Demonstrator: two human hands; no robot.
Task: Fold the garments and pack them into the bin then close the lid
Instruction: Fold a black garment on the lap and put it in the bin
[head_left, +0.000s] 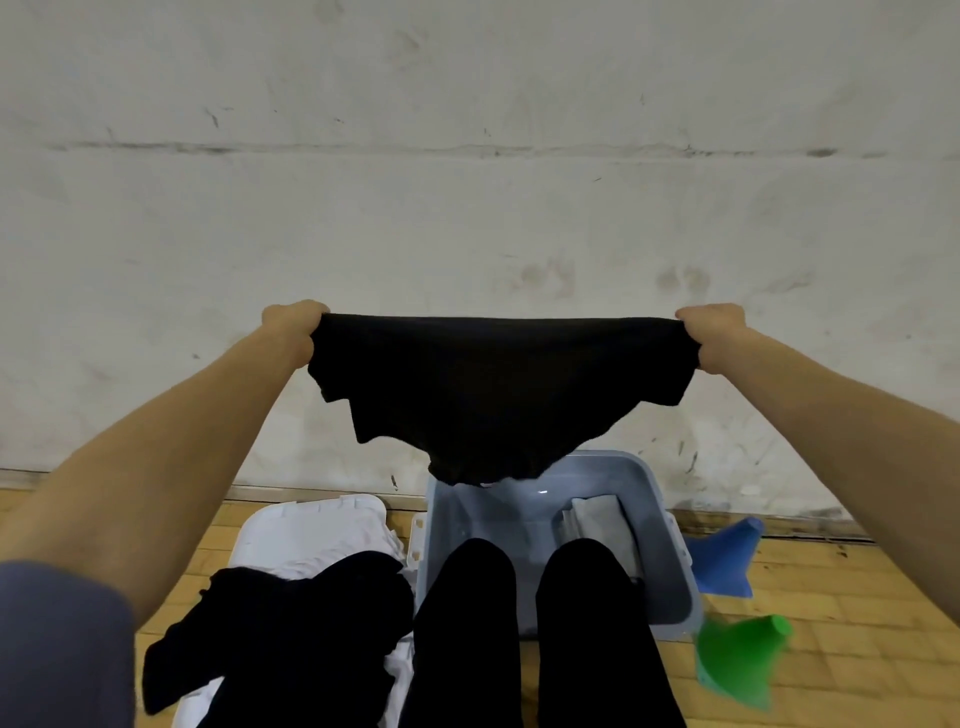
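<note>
Got my left hand (291, 325) and right hand (714, 332) each clamped on a top corner of the black garment (498, 395), stretched wide. It hangs above the open blue bin (670, 545), folded grey piece (602, 525) inside.

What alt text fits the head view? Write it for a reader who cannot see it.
Both hands, left hand and right hand, hold a black garment stretched out in the air above an open blue bin holding a folded grey garment. A white lid on the floor carries more black and white clothes.
</note>
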